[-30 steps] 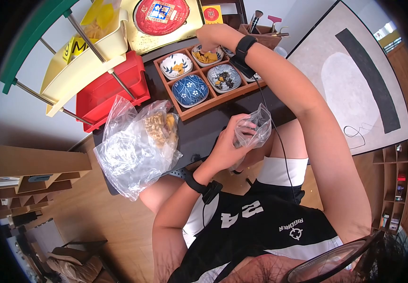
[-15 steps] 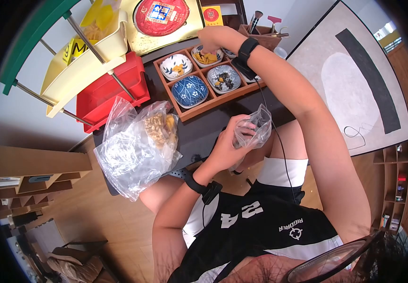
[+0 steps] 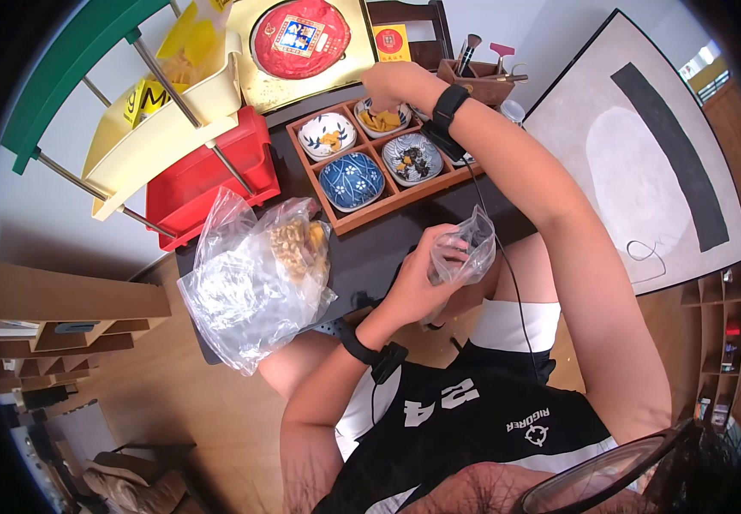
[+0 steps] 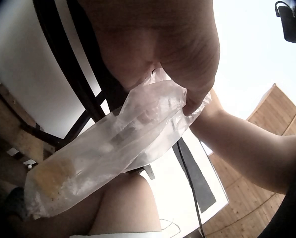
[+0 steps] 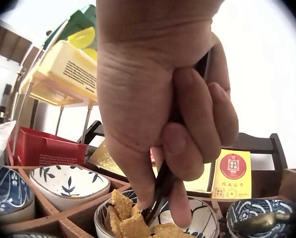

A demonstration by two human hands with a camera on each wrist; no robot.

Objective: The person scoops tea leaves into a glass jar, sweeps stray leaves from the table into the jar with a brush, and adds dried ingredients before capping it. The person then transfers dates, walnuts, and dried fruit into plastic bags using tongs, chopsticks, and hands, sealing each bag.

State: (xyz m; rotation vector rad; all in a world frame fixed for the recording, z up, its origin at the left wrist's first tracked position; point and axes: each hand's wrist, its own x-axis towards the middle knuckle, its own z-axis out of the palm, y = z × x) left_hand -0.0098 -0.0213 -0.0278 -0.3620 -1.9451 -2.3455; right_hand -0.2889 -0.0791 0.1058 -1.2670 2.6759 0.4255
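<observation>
My left hand point(image 3: 422, 274) grips the gathered mouth of a clear plastic bag point(image 4: 113, 144). The bag hangs down at a slant, with something yellow-brown point(image 4: 53, 178) at its bottom end. Over the far side of the wooden tray point(image 3: 405, 201), my right hand point(image 5: 167, 109) curls round a slim dark utensil point(image 5: 163, 186). The utensil's lower end reaches into a patterned bowl point(image 5: 203, 215) holding several golden-brown snack pieces point(image 5: 133, 225). In the head view the right hand hides the utensil.
Beside that bowl are a leaf-patterned white bowl point(image 3: 315, 137), a blue floral bowl point(image 3: 352, 182) and a bowl with dark bits point(image 3: 413, 160). A large clear bag of snacks point(image 3: 259, 274) lies at the table's left edge. A red bin point(image 3: 216, 184) stands behind it.
The head view has tilted a little, so the whole scene sits slightly lower. Both hands keep nearly the same places, right at the bowl and left holding the bag.
</observation>
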